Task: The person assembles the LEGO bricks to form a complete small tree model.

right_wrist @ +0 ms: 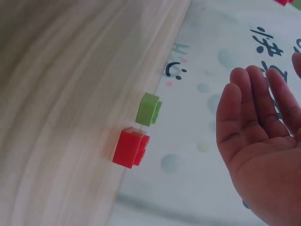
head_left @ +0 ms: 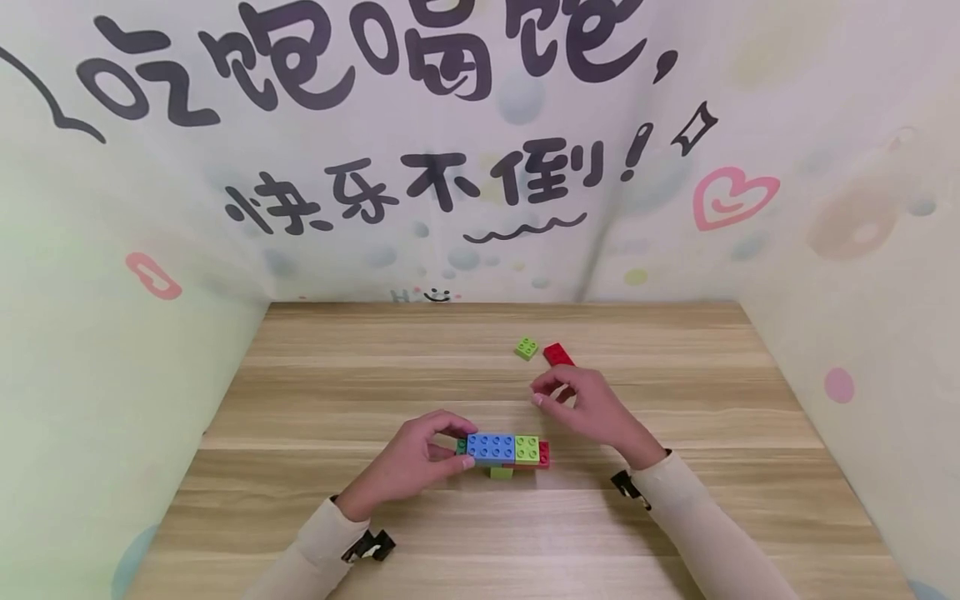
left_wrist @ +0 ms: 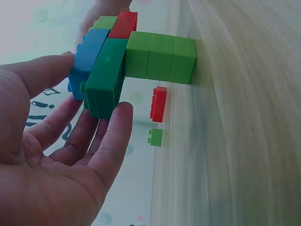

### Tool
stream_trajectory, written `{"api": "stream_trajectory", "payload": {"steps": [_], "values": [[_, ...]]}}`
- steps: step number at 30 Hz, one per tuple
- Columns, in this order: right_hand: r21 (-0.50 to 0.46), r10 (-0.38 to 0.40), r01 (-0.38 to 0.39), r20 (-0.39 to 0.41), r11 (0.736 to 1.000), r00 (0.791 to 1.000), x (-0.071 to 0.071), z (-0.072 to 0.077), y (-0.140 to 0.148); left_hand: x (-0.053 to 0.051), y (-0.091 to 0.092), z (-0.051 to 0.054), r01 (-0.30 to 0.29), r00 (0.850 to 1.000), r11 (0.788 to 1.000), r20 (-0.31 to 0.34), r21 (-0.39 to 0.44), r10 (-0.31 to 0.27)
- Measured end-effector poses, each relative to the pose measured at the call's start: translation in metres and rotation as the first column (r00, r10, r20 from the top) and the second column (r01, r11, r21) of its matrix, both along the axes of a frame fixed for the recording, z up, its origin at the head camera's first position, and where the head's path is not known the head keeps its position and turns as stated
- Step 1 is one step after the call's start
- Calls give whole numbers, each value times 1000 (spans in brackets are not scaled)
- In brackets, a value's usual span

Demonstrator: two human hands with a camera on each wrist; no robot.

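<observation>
My left hand pinches the left end of a brick build, thumb and fingers on opposite sides of its blue brick. Beside the blue brick on top is a light green brick. Under them lie a dark green brick and a red brick. A column of three light green bricks joins the underside and reaches toward the table. My right hand is empty, fingers loosely bent, just in front of a loose red brick.
A loose small light green brick lies left of the loose red one toward the back of the wooden table. Behind the table's back edge stands a printed wall, with side walls at left and right.
</observation>
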State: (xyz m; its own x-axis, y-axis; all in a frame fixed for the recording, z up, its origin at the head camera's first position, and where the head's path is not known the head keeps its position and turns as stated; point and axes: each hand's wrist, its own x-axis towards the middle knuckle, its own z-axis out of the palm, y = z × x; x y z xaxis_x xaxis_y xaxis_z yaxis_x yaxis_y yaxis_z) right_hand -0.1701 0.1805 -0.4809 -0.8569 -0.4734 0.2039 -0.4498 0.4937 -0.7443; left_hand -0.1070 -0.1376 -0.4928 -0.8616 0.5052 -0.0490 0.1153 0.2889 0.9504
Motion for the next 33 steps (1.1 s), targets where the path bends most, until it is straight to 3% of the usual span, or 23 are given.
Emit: {"api": "stream_trajectory", "payload": {"steps": [19, 33], "values": [[44, -197, 196, 27, 980, 980, -47, -13, 5, 0, -2, -2, 10, 1000, 1000, 17, 8, -10], [157, -321, 298, 145, 941, 936, -70, -27, 15, 0, -2, -1, 6, 1000, 1000, 4, -7, -6]]}}
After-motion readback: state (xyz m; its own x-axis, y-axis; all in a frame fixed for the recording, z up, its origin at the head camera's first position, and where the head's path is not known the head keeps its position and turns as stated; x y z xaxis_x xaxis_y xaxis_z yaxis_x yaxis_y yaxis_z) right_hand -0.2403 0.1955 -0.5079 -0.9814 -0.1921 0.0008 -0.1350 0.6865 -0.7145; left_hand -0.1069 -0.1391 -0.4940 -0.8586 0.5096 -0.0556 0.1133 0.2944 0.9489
